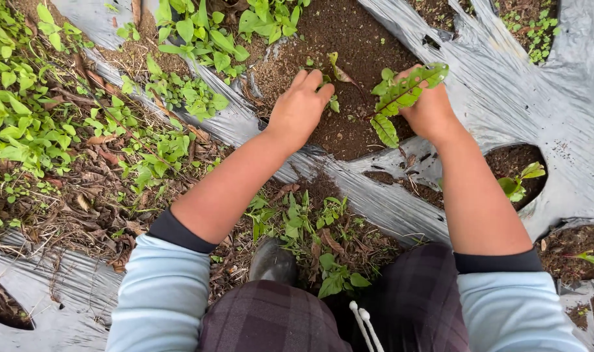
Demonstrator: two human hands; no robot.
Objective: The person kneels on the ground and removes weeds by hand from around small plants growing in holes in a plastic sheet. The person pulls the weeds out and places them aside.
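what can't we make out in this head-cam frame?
Head view only:
- Right hand fingers and grip: hidden behind the green leaves and its own back.
- Left hand fingertips: pressed into the soil.
- Boot: mostly hidden by the plaid trousers.
- Far planting holes: cut off at the top edge.

- Seedling (pixel 401 98): green leaves, reddish veins and stem.
- Soil (pixel 349 39): dark brown, speckled.
- Plastic sheet (pixel 505 91): silver-grey, glossy.
- Weeds (pixel 23 124): bright green.
- Dead leaves (pixel 95 202): brown.
- Sleeves (pixel 160 293): pale blue, black cuffs.
- Trousers (pixel 271 319): dark plaid, white drawstring.
- Boot (pixel 272 261): dark grey.
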